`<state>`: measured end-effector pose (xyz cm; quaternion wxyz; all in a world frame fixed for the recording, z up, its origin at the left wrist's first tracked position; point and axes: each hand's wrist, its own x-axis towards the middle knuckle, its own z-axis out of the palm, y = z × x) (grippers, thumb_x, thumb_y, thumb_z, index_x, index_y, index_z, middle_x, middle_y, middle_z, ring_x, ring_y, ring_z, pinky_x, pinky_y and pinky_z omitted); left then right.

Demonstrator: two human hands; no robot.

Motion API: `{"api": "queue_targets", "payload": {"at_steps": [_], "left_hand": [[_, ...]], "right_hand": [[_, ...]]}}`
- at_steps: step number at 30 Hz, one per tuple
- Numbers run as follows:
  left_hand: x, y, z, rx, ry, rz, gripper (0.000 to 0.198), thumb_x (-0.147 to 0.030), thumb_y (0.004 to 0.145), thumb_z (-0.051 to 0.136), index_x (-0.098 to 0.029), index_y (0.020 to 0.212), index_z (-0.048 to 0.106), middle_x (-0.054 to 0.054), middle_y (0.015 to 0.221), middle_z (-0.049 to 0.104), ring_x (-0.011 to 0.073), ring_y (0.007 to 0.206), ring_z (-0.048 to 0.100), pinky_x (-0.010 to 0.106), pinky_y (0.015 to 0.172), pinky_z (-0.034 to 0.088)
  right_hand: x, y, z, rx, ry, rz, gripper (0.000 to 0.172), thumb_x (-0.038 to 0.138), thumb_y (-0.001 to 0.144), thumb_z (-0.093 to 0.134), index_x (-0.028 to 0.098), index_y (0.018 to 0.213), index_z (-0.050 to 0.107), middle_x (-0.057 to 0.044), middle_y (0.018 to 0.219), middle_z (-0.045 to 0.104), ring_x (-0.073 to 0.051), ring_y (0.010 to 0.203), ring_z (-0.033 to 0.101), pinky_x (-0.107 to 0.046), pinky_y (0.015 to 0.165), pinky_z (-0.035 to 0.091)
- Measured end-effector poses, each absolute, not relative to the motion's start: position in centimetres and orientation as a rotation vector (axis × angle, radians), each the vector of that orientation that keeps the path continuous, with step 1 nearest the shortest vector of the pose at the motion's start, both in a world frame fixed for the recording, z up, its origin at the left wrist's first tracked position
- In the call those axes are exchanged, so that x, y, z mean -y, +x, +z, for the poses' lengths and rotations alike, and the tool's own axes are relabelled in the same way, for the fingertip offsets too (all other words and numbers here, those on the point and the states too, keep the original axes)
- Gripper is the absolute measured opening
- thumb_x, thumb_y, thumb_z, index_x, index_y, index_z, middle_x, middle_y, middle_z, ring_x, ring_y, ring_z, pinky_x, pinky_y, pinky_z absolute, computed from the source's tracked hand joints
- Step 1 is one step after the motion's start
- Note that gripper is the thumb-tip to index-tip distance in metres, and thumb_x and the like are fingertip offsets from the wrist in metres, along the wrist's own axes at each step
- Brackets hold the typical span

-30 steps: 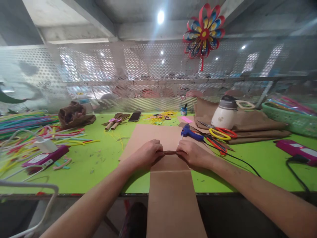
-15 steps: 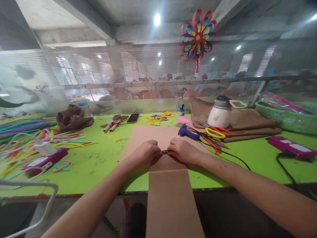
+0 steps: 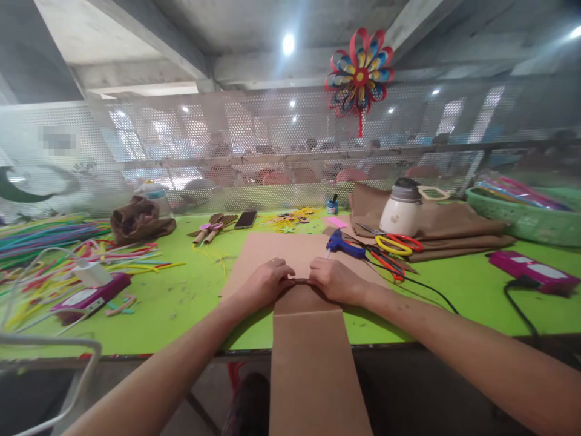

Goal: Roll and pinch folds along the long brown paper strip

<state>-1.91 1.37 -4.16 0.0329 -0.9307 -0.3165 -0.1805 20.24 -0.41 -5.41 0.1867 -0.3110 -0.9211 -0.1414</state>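
A long strip of brown paper (image 3: 313,357) runs from the green table (image 3: 181,303) over its front edge toward me, lying on a wider brown sheet (image 3: 281,248). My left hand (image 3: 267,282) and my right hand (image 3: 334,280) are closed side by side at the strip's far end. Their fingertips pinch a thin rolled edge of the paper (image 3: 300,281) between them.
A blue glue gun (image 3: 344,244) with a black cord, yellow and red scissors (image 3: 394,243) and a white jug (image 3: 400,209) on folded brown paper lie right of my hands. Coloured pipe cleaners (image 3: 54,242) cover the left. A phone (image 3: 246,219) and a green basket (image 3: 526,218) stand farther back.
My right hand has slid left, closing the gap to my left hand on the rolled edge. The view has shifted slightly.
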Motion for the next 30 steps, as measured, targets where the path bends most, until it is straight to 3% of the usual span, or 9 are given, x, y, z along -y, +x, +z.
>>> {"api": "queue_targets", "payload": {"at_steps": [6,18,26,30], "left_hand": [[-1.4,-1.8,-4.0,0.918,-2.848,-0.526,0.028,-0.024,0.091,0.045,-0.014,0.074,0.065,0.004,0.072,0.051,0.0132,0.069,0.047,0.024,0.064,0.035],[-1.3,-2.1,-2.5,0.793,-3.025,-0.438,0.026,-0.023,0.089,0.043,-0.016,0.078,0.065,0.005,0.075,0.052,0.0130,0.071,0.049,0.023,0.064,0.037],[-3.2,-1.2,-1.4,1.128,-3.216,-0.255,0.014,-0.019,0.076,0.049,-0.016,0.073,0.062,0.001,0.075,0.060,0.0124,0.066,0.052,0.022,0.060,0.037],[-2.7,-1.1,-1.5,1.301,-3.174,-0.228,0.015,-0.023,0.079,0.047,-0.016,0.082,0.060,0.002,0.074,0.060,0.0136,0.064,0.052,0.023,0.056,0.036]], "right_hand": [[0.7,20.4,-4.9,2.633,-0.893,-0.391,0.026,0.016,0.091,0.043,0.012,0.072,0.061,-0.007,0.074,0.054,-0.016,0.073,0.046,-0.027,0.062,0.032],[0.8,21.1,-4.9,2.642,-0.837,-0.275,0.023,0.017,0.090,0.043,0.013,0.079,0.063,-0.007,0.076,0.053,-0.017,0.075,0.046,-0.027,0.063,0.033],[0.8,20.9,-3.6,2.740,-0.839,-0.136,0.017,0.009,0.085,0.047,0.012,0.077,0.062,-0.007,0.079,0.055,-0.015,0.074,0.048,-0.026,0.065,0.035],[0.7,20.7,-3.3,2.753,-0.856,-0.090,0.018,0.011,0.086,0.046,0.012,0.079,0.063,-0.007,0.079,0.057,-0.015,0.074,0.049,-0.025,0.065,0.036]]}}
